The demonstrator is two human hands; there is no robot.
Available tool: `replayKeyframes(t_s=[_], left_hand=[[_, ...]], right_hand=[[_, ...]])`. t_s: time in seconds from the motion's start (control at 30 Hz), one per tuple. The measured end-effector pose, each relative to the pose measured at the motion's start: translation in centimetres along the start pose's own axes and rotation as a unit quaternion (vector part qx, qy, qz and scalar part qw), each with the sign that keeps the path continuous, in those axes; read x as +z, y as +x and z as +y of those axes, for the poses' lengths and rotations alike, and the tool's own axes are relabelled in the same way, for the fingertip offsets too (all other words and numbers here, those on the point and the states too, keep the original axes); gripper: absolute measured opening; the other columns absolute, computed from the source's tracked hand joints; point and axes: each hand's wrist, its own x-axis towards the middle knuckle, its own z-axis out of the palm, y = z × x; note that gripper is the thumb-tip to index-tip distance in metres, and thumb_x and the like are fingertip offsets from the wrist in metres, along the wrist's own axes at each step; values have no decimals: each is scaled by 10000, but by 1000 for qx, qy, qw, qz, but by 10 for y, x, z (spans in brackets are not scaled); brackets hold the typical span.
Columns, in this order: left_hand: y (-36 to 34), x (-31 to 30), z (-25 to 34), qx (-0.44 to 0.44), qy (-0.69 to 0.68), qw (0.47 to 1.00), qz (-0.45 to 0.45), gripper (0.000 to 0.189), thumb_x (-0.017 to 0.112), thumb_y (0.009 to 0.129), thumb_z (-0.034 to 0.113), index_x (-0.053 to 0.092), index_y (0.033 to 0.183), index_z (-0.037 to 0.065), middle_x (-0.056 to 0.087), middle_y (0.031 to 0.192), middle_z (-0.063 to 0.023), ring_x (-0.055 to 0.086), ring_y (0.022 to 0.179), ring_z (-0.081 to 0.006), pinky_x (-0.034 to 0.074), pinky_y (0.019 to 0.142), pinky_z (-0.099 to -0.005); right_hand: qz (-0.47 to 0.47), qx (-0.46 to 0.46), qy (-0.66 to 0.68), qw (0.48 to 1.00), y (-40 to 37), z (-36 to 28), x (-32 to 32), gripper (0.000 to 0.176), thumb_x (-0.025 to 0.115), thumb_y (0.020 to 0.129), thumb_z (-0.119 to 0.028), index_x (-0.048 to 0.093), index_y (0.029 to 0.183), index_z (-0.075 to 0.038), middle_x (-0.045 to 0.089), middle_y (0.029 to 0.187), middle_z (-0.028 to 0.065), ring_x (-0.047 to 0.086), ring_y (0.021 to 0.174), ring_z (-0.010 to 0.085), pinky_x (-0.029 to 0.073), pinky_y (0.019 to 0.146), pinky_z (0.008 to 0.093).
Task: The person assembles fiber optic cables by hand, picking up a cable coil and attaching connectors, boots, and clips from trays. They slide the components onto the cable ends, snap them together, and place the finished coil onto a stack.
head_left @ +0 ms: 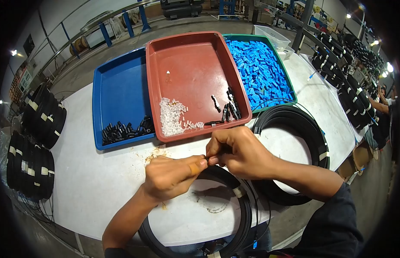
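Observation:
My left hand (172,174) and my right hand (243,152) meet fingertip to fingertip above the table. Both are closed in a pinch on something small and dark, mostly hidden by the fingers. A strip of yellowish tape wraps a finger of my left hand. Beneath the hands lies a coil of black cable (246,206) with pale tape bands, reaching over the table's front edge. Just beyond them stands a red tray (189,71) with small white plastic pieces (169,120) and several black and white-banded parts (230,109).
At left a blue tray (122,86) holds black pieces (127,131); a green tray (288,81) holds blue connectors (260,69). Another black cable coil (314,133) lies right. Stacked coils (30,165) stand at left, more (354,99) at right. The white table (92,189) carries brown debris.

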Motion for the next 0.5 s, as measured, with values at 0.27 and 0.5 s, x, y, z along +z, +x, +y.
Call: replayKeyframes(t_s=[0.27,0.5], left_hand=[[1,-2,-5,-128,-103,986,9,500,850,737,-45,684,1208,-48,772,963,-175,769,915,-229,617,785,-270],[-4,0,-12,-132,-104,984,53,438,837,738,-37,720,1161,-28,786,942,-143,779,871,-214,609,731,-248]], right_hand=[[38,-177,-78,980,-4,14,-5,190,737,754,91,600,862,15,654,787,167,677,753,315,498,651,391],[32,-163,-88,982,-5,20,-5,216,744,780,62,579,905,2,629,814,155,663,775,326,499,674,410]])
